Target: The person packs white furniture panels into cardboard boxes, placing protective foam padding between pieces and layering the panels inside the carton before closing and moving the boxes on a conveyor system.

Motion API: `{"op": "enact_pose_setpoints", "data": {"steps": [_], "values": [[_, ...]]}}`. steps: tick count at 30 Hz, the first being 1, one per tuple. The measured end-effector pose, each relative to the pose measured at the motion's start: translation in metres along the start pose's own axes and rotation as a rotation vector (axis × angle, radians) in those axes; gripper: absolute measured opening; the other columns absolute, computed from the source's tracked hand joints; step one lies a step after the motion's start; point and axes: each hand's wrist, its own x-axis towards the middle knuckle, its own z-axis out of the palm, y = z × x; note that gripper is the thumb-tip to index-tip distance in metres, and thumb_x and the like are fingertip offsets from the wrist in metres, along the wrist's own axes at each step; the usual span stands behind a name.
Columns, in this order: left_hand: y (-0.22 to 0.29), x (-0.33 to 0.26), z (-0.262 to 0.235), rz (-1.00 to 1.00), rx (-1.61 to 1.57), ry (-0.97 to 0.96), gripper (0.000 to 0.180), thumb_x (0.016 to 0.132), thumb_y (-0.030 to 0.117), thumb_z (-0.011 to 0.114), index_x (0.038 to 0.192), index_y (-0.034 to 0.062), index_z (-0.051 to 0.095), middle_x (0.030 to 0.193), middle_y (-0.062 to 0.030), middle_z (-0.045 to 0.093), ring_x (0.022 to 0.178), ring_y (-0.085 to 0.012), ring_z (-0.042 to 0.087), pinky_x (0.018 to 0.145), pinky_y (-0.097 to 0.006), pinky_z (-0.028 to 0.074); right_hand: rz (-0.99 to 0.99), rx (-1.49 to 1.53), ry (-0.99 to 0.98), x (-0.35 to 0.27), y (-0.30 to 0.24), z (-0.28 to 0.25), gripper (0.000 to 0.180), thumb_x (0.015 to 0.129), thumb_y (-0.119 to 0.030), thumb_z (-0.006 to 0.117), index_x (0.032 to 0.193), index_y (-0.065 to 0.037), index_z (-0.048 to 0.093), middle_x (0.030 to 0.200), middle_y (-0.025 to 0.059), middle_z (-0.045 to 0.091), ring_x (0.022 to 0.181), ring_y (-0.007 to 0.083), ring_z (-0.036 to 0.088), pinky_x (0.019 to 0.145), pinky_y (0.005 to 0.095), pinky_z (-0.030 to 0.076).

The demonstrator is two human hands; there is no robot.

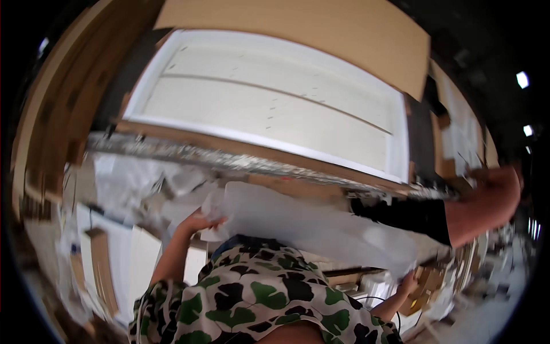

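Note:
A sheet of white, translucent packing foam [309, 221] stretches across my front, between my body and the bench. My left hand [201, 222] is closed on its bunched left end. At the sheet's right end, my right hand [408, 283] grips the edge with fingers pinched, low and close to my side. Beyond the sheet lies an opened cardboard carton [321, 31] with its flap laid back. Inside it are white panels [229, 103] framed by white foam strips [269, 141], with a narrow gap running lengthwise.
Another person's arm [481, 209], partly covered in black, reaches in from the right behind the sheet. A metal roller edge [229, 160] runs along the near side of the carton. White boards [146, 252] stand at lower left; small cardboard boxes [427, 286] are at lower right.

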Motion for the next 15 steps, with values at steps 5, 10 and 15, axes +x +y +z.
{"op": "enact_pose_setpoints", "data": {"steps": [5, 10, 15], "values": [[0.074, -0.06, -0.103, 0.071, -0.056, 0.172, 0.031, 0.083, 0.032, 0.063, 0.099, 0.0055, 0.061, 0.07, -0.0012, 0.062, 0.056, -0.0083, 0.055, 0.05, -0.022, 0.044, -0.26, -0.169, 0.693, -0.063, -0.128, -0.002, 0.047, 0.087, -0.04, 0.045, 0.102, 0.001, 0.061, 0.099, 0.0224, 0.061, 0.088, 0.0406, 0.057, 0.077, 0.0439, 0.045], [0.128, -0.07, -0.193, 0.634, -0.462, 0.827, 0.02, 0.083, 0.007, 0.058, 0.102, 0.0021, 0.059, 0.09, -0.0026, 0.061, 0.076, -0.0109, 0.057, 0.064, -0.024, 0.047, -0.448, -0.291, 0.865, -0.052, -0.26, 0.002, 0.039, 0.084, -0.035, 0.051, 0.107, -0.004, 0.061, 0.096, 0.0162, 0.064, 0.088, 0.0338, 0.06, 0.077, 0.0421, 0.048], [0.199, -0.037, -0.225, 0.949, -0.651, 1.055, 0.03, 0.087, 0.009, 0.056, 0.115, -0.0018, 0.053, 0.102, -0.0047, 0.06, 0.089, -0.0102, 0.056, 0.077, -0.022, 0.045, -0.479, 0.273, 0.777, -0.021, -0.419, 0.045, 0.035, 0.086, -0.03, 0.045, 0.097, -0.002, 0.062, 0.091, 0.0203, 0.063, 0.086, 0.0378, 0.059, 0.077, 0.0436, 0.046]]}}
